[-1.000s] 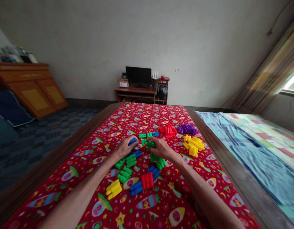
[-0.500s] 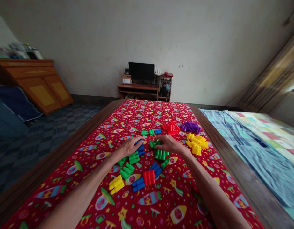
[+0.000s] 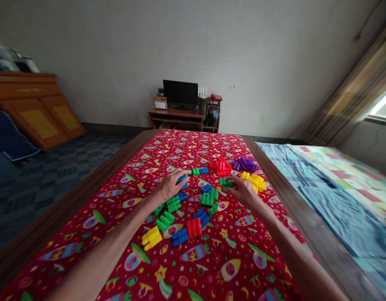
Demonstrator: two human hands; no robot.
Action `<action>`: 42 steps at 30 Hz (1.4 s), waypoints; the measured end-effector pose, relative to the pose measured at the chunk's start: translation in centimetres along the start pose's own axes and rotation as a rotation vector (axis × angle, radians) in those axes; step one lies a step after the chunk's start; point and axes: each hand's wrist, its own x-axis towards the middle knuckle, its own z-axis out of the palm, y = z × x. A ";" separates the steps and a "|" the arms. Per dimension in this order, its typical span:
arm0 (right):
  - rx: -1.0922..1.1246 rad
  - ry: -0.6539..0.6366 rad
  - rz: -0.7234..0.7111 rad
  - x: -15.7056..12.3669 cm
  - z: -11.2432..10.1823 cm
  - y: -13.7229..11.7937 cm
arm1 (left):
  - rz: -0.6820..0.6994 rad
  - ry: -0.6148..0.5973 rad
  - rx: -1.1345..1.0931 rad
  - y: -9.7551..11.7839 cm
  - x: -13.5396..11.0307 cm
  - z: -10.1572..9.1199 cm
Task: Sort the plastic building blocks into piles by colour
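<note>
My left hand (image 3: 171, 184) reaches over the middle of the table, its fingers curved around a blue building block (image 3: 182, 181). Its fingertips come close to a green block and partly cover it. My right hand (image 3: 243, 191) pinches a green building block (image 3: 226, 182), just left of the yellow block pile (image 3: 254, 181). Between the hands lie a blue block (image 3: 206, 188) and an upright-looking green block (image 3: 209, 197). Nearer me, a rough ring of pieces includes a red block (image 3: 193, 228), a blue block (image 3: 180, 237), a yellow block (image 3: 152, 238) and a green block (image 3: 165, 221).
Red blocks (image 3: 222, 167) and purple blocks (image 3: 244, 164) are heaped farther back on the right. A red patterned cloth (image 3: 211, 271) covers the dark wooden table (image 3: 285, 196). Beyond stands a desk with a monitor (image 3: 180, 94); a bed (image 3: 331, 179) is at the right.
My right hand has moved right, carrying the green block away from the middle toward the yellow pile. My left hand has shifted slightly away from me with the blue block. The view has turned slightly right.
</note>
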 end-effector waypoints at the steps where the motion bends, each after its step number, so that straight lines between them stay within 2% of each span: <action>1: -0.031 0.022 0.014 -0.3 0.6 0.3 | 0.011 0.005 -0.011 0.7 0.2 0.1; 4: -0.146 -0.009 -0.044 -0.8 1.3 0.7 | 0.010 -0.018 -0.052 2.8 0.3 0.3; 6: -0.267 -0.060 -0.093 -1.2 0.8 0.3 | -0.013 -0.042 -0.094 4.1 0.1 0.3; 9: -0.400 -0.100 -0.076 -1.9 -0.6 -1.1 | -0.098 -0.064 -0.193 5.9 0.2 0.4; 11: -0.339 -0.063 -0.118 -2.2 -1.1 -2.5 | -0.178 -0.051 -0.271 7.1 0.6 0.9; 13: -0.164 -0.018 -0.265 -2.1 -0.8 -3.8 | -0.232 -0.031 -0.326 8.2 1.4 1.6; 15: 0.018 -0.034 -0.402 -1.5 -0.2 -4.8 | -0.255 -0.028 -0.338 9.2 2.4 2.5; 18: 0.137 -0.110 -0.385 -0.2 0.8 -5.4 | -0.302 -0.044 -0.305 10.2 3.7 3.5; 21: 0.169 -0.085 -0.273 1.0 1.2 -5.0 | -0.309 -0.040 -0.294 10.3 4.1 4.2; 25: 0.135 0.020 -0.111 1.9 0.8 -3.1 | -0.245 -0.046 -0.324 9.4 3.7 4.2; 29: -0.028 0.053 0.034 2.3 -0.2 -1.2 | -0.118 -0.063 -0.143 8.1 3.3 4.1; 32: -0.121 -0.052 0.019 2.3 -0.5 -0.5 | 0.003 -0.159 -0.030 7.8 2.8 5.0; 36: -0.198 -0.179 -0.054 1.8 -0.5 -0.3 | 0.006 -0.324 0.066 8.3 1.8 6.2; 39: -0.214 -0.185 -0.068 1.5 -0.7 -0.4 | -0.028 -0.346 0.186 8.2 1.0 6.0; 42: -0.221 -0.213 -0.062 1.4 -1.0 -0.5 | -0.080 -0.342 0.278 7.2 0.6 4.9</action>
